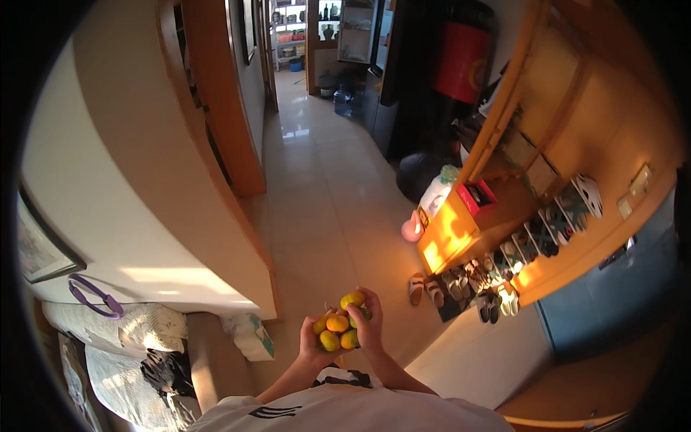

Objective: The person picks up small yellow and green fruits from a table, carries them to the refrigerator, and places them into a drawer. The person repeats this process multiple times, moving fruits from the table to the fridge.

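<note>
Cupping oranges (340, 325) | both hands (344, 335) | open tiled hallway (324, 194) ahead

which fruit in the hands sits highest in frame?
The yellow-orange citrus fruit at the top of the cluster, by the right hand's fingertips. The other fruits sit lower, bunched between it and the left hand.

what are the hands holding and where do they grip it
A cluster of small orange-yellow fruits, cupped between the left hand below and the right hand at the side.
</note>
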`<state>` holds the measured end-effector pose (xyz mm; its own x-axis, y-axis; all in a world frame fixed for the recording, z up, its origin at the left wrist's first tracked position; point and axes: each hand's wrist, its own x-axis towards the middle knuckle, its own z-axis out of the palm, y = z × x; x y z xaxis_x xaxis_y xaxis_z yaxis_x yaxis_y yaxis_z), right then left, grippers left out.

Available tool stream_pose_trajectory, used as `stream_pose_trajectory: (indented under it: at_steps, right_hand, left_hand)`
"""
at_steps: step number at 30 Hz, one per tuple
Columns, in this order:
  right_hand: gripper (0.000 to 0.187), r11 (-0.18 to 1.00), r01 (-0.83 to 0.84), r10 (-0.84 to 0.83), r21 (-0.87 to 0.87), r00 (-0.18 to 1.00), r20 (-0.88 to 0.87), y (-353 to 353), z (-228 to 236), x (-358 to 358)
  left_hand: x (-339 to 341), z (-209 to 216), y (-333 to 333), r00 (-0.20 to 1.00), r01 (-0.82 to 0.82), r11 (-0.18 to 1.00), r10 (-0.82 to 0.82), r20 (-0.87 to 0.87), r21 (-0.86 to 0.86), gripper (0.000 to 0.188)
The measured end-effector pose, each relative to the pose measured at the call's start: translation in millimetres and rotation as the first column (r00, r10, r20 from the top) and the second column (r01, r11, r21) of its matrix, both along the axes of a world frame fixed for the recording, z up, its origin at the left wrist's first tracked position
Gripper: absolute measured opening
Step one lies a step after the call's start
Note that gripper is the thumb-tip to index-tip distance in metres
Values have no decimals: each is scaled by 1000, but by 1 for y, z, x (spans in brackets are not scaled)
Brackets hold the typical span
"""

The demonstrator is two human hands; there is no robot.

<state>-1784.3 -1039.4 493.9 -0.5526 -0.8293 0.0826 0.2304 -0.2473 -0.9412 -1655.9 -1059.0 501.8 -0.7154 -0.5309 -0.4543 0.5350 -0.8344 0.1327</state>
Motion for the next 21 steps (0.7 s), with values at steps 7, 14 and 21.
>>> stream_pose_trajectory:
  at_steps: [7, 14, 21]
  right_hand:
    - [39, 999, 39, -37, 34, 998, -51, -161, -2, -73]
    - [37, 1000, 12, -11, 16, 998, -68, -330, 20, -117]
    - [38, 990, -133, 131, 40, 990, 46, -496, 20, -151]
  left_hand:
    - [-72, -6, -168, 1000, 25, 1000, -25, -9, 12, 53]
    - [-117, 7, -333, 1000, 5, 998, -7, -28, -63, 57]
    - [-153, -3, -485, 987, -159, 986, 161, 27, -44, 54]
